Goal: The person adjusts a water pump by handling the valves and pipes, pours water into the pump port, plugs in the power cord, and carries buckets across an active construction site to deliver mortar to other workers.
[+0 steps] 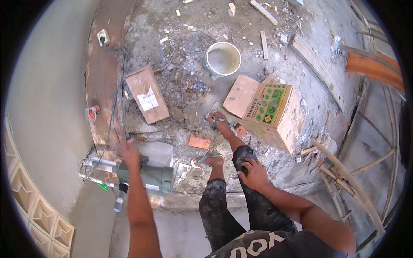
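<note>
My left hand point(129, 153) is smeared by motion above a dark green electric water pump point(162, 178), near its left end; its fingers cannot be made out. Grey plastic pipes point(101, 164) run from the wall side to the pump. A dark cable point(112, 112) passes close by my left hand, and a clear plastic container point(155, 153) sits just behind the pump. My right hand point(254, 174) lies on my right knee with its fingers spread, holding nothing.
Ahead are a closed cardboard box point(148, 95), an open printed carton point(275, 112) and a pale bucket point(222, 59). A broken brick point(199, 141) lies near my feet. Planks point(317, 71) and wooden poles point(344, 180) are on the right. A socket point(103, 38) rests on the ledge.
</note>
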Demonstrator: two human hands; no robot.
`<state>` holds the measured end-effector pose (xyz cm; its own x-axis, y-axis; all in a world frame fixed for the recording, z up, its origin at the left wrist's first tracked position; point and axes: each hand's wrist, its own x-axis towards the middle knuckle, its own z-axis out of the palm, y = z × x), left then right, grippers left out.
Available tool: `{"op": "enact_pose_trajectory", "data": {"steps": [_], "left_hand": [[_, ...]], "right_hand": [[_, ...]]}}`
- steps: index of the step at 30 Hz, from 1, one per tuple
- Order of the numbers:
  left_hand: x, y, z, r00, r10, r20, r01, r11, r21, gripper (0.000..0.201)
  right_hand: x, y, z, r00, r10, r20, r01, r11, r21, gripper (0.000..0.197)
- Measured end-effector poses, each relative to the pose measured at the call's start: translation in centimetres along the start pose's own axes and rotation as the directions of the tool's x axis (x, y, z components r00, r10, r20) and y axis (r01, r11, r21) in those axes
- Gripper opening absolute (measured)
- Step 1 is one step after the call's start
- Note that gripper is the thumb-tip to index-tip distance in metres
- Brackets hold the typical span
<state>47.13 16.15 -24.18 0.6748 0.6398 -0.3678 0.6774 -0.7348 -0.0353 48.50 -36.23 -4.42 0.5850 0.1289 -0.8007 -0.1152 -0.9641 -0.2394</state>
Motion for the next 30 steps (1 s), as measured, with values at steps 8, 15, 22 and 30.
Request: {"op": "enact_pose_trajectory", "data": {"steps": [8, 15, 22, 30], "left_hand": [[-0.2, 41.1, 10.9, 0.835, 0.255, 0.488, 0.137, 0.762, -0.633, 0.104], [7.7, 46.7, 18.5, 0.770, 0.104, 0.630, 0.420, 0.661, -0.622, 0.084], [1.1, 47.4, 13.6, 0.529, 0.068, 0.846, 0.744, 0.442, -0.500, 0.034], [3.8, 52.6, 2.6, 0.523, 0.203, 0.828, 0.781, -0.503, -0.370, 0.037]], "right_hand": [[1.6, 1.4, -1.4, 1.000, 0.026, 0.006, -0.027, 0.998, 0.054, 0.034], [3.8, 3.6, -3.3, 0.996, 0.085, -0.025, -0.074, 0.956, 0.283, 0.035], [3.8, 3.6, -4.3, 0.989, 0.135, 0.059, -0.146, 0.945, 0.293, 0.042], [4.7, 2.6, -6.6, 0.979, 0.144, 0.144, -0.179, 0.946, 0.270, 0.044]]}}
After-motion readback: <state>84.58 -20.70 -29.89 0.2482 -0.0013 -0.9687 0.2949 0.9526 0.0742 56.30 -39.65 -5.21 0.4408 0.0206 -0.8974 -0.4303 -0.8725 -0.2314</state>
